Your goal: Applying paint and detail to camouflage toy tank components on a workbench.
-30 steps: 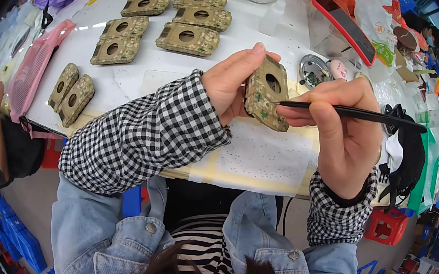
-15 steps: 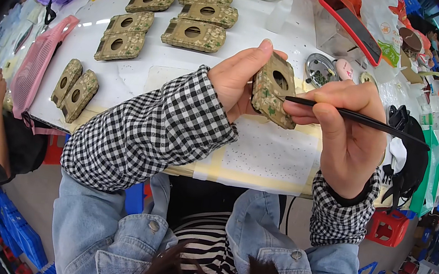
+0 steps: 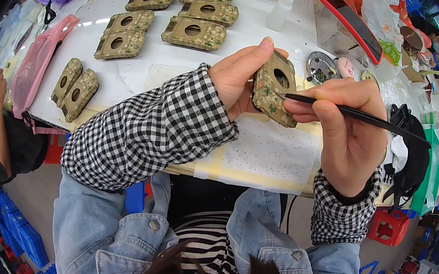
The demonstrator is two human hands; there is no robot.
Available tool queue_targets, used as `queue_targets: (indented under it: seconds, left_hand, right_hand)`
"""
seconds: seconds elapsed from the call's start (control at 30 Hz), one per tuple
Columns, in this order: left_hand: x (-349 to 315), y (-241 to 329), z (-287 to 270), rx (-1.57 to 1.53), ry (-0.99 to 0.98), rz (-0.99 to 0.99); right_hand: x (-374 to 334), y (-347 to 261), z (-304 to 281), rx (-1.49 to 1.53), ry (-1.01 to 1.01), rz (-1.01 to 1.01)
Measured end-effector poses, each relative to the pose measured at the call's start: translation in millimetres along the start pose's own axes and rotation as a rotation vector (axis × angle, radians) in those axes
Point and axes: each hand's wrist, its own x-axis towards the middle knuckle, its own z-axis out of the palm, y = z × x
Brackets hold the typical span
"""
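Dark bits (image 3: pixel 322 74) in dish (image 3: pixel 320 59) near right hand (image 3: pixel 350 117)

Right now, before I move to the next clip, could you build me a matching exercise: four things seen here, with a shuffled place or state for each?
Things
1. Left hand
2. Right hand
3. Red-framed phone
4. Pink mesh bag

Places and states
A. At the left side of the white table
B. Gripping a slim black tool
C. Holding a camouflage-patterned piece with a round hole
D. Slanting, beyond the right hand

Right pairs: 1-C, 2-B, 3-D, 4-A
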Motion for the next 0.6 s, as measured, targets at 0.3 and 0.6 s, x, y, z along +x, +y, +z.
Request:
queue_targets:
  seconds: [0.3, 0.6]
  left_hand:
    - [1.4, -1.4, -0.8, -0.015, -0.005, 0.006]
    - [-2.0, 3.3, 0.5, -0.15, 0.019, -0.069]
  right_hand:
    - [-0.5, 0.0, -1.3, -0.017, -0.008, 0.001]
    - [-5.8, 7.3, 11.9, -0.068, 0.234, -0.153]
